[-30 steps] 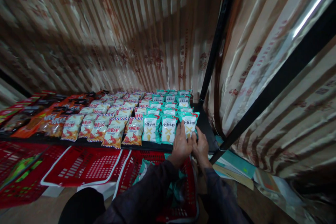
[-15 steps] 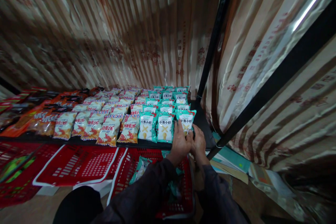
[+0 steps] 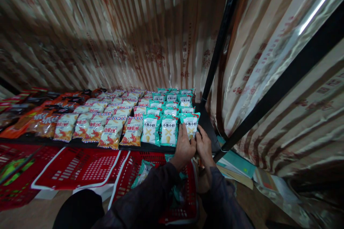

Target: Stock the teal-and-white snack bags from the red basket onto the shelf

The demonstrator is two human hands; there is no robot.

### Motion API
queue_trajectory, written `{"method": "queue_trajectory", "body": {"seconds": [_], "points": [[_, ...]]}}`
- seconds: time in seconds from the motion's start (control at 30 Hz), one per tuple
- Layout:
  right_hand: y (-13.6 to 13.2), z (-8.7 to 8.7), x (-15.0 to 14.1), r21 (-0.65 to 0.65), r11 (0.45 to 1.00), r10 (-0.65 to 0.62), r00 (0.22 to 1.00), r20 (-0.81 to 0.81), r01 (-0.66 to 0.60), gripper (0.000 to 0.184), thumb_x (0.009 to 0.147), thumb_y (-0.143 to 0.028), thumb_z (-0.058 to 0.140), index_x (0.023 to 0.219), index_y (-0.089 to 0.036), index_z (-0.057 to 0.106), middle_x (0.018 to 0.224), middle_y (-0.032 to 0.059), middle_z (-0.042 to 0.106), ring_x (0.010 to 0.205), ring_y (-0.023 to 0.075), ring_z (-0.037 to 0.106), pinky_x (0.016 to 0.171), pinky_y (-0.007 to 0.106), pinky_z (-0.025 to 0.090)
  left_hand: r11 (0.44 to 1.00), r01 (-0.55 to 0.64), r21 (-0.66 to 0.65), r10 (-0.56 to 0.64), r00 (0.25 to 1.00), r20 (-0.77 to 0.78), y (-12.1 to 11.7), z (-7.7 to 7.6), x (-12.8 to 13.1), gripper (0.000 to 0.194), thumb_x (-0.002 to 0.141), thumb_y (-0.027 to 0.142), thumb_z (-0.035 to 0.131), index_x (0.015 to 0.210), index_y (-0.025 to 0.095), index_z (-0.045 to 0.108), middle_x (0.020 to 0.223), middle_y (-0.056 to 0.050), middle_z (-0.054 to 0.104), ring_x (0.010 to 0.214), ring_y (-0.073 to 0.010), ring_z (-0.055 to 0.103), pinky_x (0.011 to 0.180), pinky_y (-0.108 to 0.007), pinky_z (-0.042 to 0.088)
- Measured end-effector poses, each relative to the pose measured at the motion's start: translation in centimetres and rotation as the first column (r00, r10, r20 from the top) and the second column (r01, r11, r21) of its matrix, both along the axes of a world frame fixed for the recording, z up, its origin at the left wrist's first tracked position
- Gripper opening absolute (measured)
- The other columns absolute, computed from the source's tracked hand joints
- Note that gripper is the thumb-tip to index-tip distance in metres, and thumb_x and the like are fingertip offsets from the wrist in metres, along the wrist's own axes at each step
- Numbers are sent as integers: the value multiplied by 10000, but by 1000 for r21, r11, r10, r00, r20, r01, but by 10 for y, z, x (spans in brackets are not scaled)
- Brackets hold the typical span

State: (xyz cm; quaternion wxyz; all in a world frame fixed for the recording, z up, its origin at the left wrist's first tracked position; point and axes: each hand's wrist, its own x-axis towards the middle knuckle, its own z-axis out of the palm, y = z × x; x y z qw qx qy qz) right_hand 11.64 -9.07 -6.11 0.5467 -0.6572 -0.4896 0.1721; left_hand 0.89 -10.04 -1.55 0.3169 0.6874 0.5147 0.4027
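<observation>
A teal and white snack bag (image 3: 190, 120) stands upright at the right end of the front row on the black shelf (image 3: 153, 147). My left hand (image 3: 185, 147) presses against its left side and lower front, fingers pointing up. On the opposite edge, my right hand (image 3: 204, 146) holds the same bag with curled fingers. Between them they grip it, hiding its lower part. Just left stands a matching teal bag (image 3: 169, 130), with several more behind. Farther left are rows of white and orange snack bags (image 3: 111, 132).
Below the shelf sits a red basket (image 3: 192, 200) holding several teal bags, partly behind my arms. Another red basket (image 3: 80, 168) is left of it. A black post (image 3: 249, 114) slants close on the right. Orange bags (image 3: 48, 118) fill the shelf's left part.
My right hand has shifted slightly and its fingers sit a little differently at the bag's right edge. The left hand and the bag stay almost in place.
</observation>
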Motion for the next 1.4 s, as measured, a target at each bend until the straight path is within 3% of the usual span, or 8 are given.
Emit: {"method": "queue_trajectory", "body": {"seconds": [0.2, 0.57, 0.9, 1.1, 1.4], "points": [[-3, 15, -2, -94, 995, 17, 992, -127, -29, 662, 844, -562, 400, 1370, -171, 487, 1317, 150, 586, 1181, 300, 549, 1006, 477, 407, 999, 2, 32, -2, 1000, -16, 1, -8, -1, 736, 787, 187, 482, 1474, 59, 250, 1561, -198, 229, 1450, -306, 211, 1197, -469, 183], [1, 16, -3, -42, 998, 55, 998, -33, -56, 683, 850, -572, 424, 1388, -154, 457, 1295, 162, 608, 1172, 293, 576, 1002, 459, 424, 993, -6, 116, 9, 1000, -28, -3, -18, 1, 726, 794, 125, 437, 1484, 65, 223, 1570, -180, 211, 1451, -283, 206, 1183, -459, 256], [2, 18, -3, -88, 996, 29, 997, 68, -23, 652, 877, -562, 380, 1387, -167, 471, 1249, 156, 637, 1107, 290, 615, 945, 443, 463, 994, -3, 114, 10, 998, -60, -1, -21, 1, 725, 790, 128, 447, 1482, 65, 239, 1555, -187, 250, 1443, -286, 226, 1174, -456, 282], [2, 16, -3, -69, 998, 20, 996, 92, -13, 653, 873, -542, 395, 1392, -150, 461, 1283, 153, 618, 1135, 284, 599, 962, 427, 455, 984, 10, 178, 3, 998, -69, -16, -23, 0, 745, 783, 86, 428, 1497, 84, 215, 1575, -176, 193, 1457, -278, 167, 1170, -466, 289], [-2, 22, -3, -88, 996, 37, 997, 74, -31, 637, 885, -532, 392, 1388, -148, 465, 1282, 151, 617, 1138, 273, 594, 965, 406, 450, 989, 57, 133, -42, 993, -112, -35, -22, -4, 737, 774, 90, 438, 1483, 44, 240, 1581, -199, 130, 1460, -303, 112, 1180, -494, 234]]}}
